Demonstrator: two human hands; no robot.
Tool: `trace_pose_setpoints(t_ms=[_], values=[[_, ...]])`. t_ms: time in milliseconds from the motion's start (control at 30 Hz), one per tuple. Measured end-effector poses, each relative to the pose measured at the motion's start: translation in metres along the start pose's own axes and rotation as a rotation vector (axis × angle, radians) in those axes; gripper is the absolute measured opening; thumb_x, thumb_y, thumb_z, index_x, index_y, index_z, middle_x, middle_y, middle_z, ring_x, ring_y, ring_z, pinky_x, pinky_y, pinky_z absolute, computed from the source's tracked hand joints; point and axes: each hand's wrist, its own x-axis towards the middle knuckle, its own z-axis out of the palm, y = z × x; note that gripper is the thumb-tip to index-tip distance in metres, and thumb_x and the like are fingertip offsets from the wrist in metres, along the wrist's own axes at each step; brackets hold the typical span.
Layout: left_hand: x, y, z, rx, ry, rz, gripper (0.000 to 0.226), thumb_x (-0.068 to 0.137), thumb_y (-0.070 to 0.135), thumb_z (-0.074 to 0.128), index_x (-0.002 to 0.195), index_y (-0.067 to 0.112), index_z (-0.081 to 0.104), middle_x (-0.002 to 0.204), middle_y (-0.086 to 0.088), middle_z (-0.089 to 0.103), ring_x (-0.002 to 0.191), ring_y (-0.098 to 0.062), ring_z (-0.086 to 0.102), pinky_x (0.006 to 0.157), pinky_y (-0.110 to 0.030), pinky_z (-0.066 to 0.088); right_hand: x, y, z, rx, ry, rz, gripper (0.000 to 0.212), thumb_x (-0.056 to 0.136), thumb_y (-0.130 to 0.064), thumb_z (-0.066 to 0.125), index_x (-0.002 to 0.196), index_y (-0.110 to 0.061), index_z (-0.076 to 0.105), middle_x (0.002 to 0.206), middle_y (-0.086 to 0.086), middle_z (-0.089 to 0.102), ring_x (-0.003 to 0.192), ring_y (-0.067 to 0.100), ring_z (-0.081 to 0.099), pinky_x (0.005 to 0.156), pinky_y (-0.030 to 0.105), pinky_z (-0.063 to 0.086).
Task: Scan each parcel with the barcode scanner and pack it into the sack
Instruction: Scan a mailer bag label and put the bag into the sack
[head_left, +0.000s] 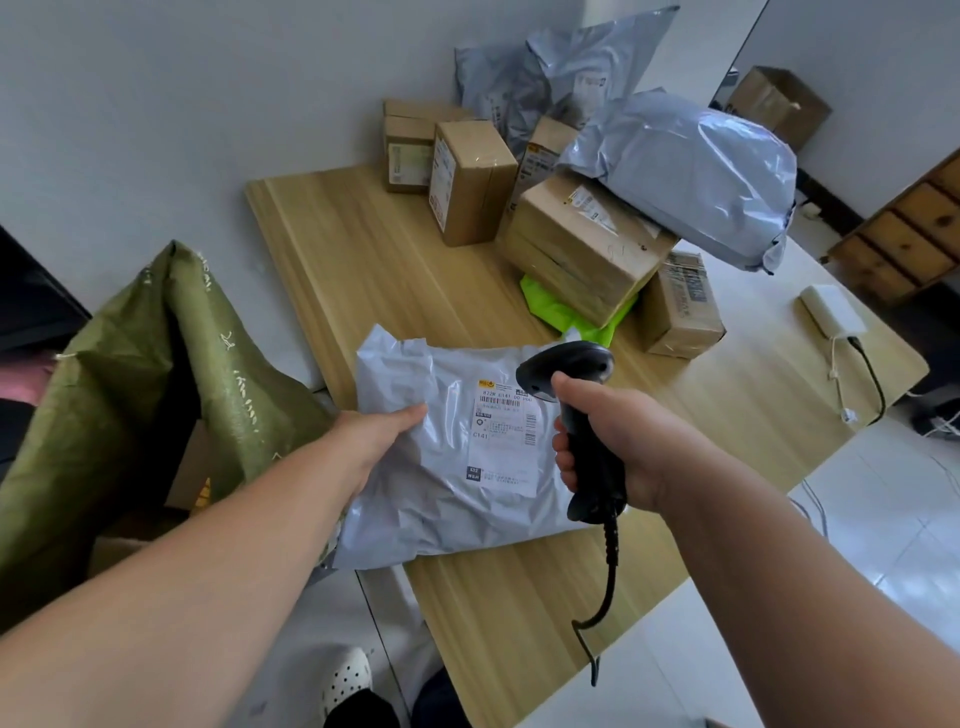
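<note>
Head view: parcel (415, 512) label (505, 434) reads C141 (scanner (595, 457) beside).

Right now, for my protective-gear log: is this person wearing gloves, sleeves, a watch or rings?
No. The left hand and right hand are bare, with no gloves, and no rings or watch show. No sleeve edge is visible on the left forearm or right forearm.

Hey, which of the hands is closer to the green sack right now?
Left. The left hand grips the grey parcel at its edge just beside the green sack; the right hand holds the scanner over the parcel's other side, farther away.
</note>
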Motion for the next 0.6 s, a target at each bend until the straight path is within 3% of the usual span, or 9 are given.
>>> trace_pose_setpoints(t_ms=[167, 367, 467, 600], values=[[-0.002, 0.004, 0.011, -0.041, 0.025, -0.004, 0.054, 0.075, 0.024, 0.082, 0.120, 0.004, 0.059, 0.116, -0.012, 0.065, 0.102, -0.032, 0.061, 0.089, -0.044, 0.050, 0.001, -0.003, -0.003, 0.018, -0.015, -0.005, 0.037, 0.093, -0.040, 0.065, 0.097, -0.005, 0.053, 0.059, 0.009, 0.055, 0.043, 0.020, 0.054, 0.046, 0.027, 0.048], [-0.021, 0.029, 0.014, -0.102, 0.162, 0.164, 0.034, 0.080, 0.005, 0.072, 0.108, 0.010, 0.053, 0.105, -0.011, 0.063, 0.096, -0.031, 0.063, 0.086, -0.041, 0.053, -0.005, -0.023, 0.001, -0.020, -0.085, -0.098, 0.035, 0.092, -0.038, 0.066, 0.094, -0.005, 0.055, 0.059, 0.009, 0.056, 0.043, 0.020, 0.054, 0.046, 0.026, 0.048], [-0.040, 0.049, -0.004, -0.137, 0.230, 0.271, 0.028, 0.081, 0.003, 0.070, 0.107, 0.007, 0.060, 0.105, -0.012, 0.068, 0.092, -0.031, 0.066, 0.085, -0.042, 0.055, -0.011, -0.040, 0.010, -0.048, -0.158, -0.146, 0.036, 0.092, -0.039, 0.066, 0.091, -0.004, 0.056, 0.058, 0.008, 0.056, 0.043, 0.020, 0.053, 0.047, 0.028, 0.047], [-0.078, 0.073, -0.037, -0.183, 0.341, 0.407, 0.023, 0.084, 0.006, 0.068, 0.104, 0.014, 0.060, 0.093, -0.005, 0.067, 0.085, -0.025, 0.065, 0.073, -0.033, 0.053, -0.025, -0.062, 0.027, -0.086, -0.271, -0.233, 0.034, 0.094, -0.038, 0.064, 0.094, -0.005, 0.055, 0.059, 0.008, 0.054, 0.044, 0.019, 0.051, 0.047, 0.027, 0.046]])
